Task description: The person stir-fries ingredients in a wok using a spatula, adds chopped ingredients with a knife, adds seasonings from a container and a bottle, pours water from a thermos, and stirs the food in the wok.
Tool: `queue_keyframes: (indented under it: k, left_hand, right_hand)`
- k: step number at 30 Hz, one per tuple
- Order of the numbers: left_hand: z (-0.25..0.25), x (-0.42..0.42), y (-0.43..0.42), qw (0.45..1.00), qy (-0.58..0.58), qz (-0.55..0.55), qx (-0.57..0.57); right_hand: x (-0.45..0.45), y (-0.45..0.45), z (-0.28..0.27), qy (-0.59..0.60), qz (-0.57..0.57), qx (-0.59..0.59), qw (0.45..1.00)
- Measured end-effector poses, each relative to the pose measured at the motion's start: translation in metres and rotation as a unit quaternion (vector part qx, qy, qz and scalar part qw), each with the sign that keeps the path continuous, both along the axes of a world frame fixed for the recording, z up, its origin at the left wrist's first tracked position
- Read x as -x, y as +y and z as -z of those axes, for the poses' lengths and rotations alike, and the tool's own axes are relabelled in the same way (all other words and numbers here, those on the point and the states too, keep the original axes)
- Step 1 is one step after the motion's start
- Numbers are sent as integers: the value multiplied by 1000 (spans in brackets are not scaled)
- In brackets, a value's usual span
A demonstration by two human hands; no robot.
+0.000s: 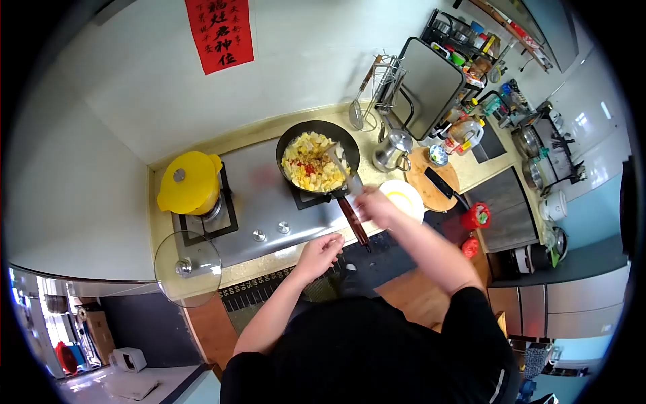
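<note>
A dark frying pan [348, 138] sits on the right burner, its brown handle [354, 222] angled towards me. Pale yellow and white chopped food [303, 155] fills it, with red bits and brown seasoning in the middle. My right hand [375, 206], blurred by motion, is closed round a spatula [342, 164] whose head reaches into the food. Left of the pan handle, apart from it, my left hand [320, 256] is over the counter's front edge, fingers curled together with nothing visible in them.
A yellow lidded pot [191, 192] stands on the left burner. A glass lid [202, 269] is at the counter's front left. Right of the pan are a metal pot [390, 151], a white plate [412, 195] and a round cutting board [449, 176] bearing a cleaver [439, 179].
</note>
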State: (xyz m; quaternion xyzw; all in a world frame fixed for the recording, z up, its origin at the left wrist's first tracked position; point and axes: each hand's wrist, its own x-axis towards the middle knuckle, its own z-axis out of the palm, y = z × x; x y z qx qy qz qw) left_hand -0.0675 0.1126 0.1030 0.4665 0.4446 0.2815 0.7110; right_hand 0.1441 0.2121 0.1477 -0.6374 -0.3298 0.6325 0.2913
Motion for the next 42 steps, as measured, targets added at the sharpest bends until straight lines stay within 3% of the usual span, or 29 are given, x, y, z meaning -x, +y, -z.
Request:
queue_keyframes:
  k: [1,2,3,5,7,9,13,19,20,23,25,28,32,36,40,42]
  left_hand:
    - [12,5,-7,999,15,6,-36]
    - [21,9,-14,999,27,22,-28]
    - [29,13,-21,998,40,37,-21]
    - [45,12,-31,994,64,79,-24]
    - [46,1,-32,992,38,117,-39]
    - [49,-17,-26,990,39,130,-46]
    - [53,-50,-14,989,81,112,-46]
    - [64,-67,-11,990,69,95,-74]
    - [61,-67,-10,991,58,93,-73]
    - [51,-55,-13,993,47,78,-71]
    - [60,-38,-19,993,57,77,-64]
    - [84,-17,-28,995,76,45,-52]
    - [79,-4,-32,995,81,46,-29]
    - [84,1,-38,995,82,46,-33]
    - [92,5,-49,995,91,17,-41]
    - [98,7,-55,995,89,-3,-51]
  right_hand:
    - [-39,18,4,-68,-105,-27,992]
    - [-38,17,-43,-210,-161,-65,962]
    - [-35,17,-90,-345,-213,-102,908]
    - [-62,52,-103,-476,-363,-238,765]
    - [-33,66,-154,-623,-415,-215,626]
    - [-11,91,-177,-649,-487,-236,534]
    - [61,118,-200,-698,-535,-169,446]
    - [100,146,-191,-641,-572,-113,499]
    - [95,141,-180,-674,-572,-140,445]
    - [56,94,-155,-676,-533,-300,412]
    - [41,45,-152,-692,-553,-251,389]
    - [13,13,-111,-700,-511,-217,450]
    - [-14,39,-33,-697,-398,-245,543]
    - [-14,71,-11,-666,-359,-272,595]
    - [2,76,-41,-673,-370,-341,542]
    - [12,69,-69,-692,-427,-390,433]
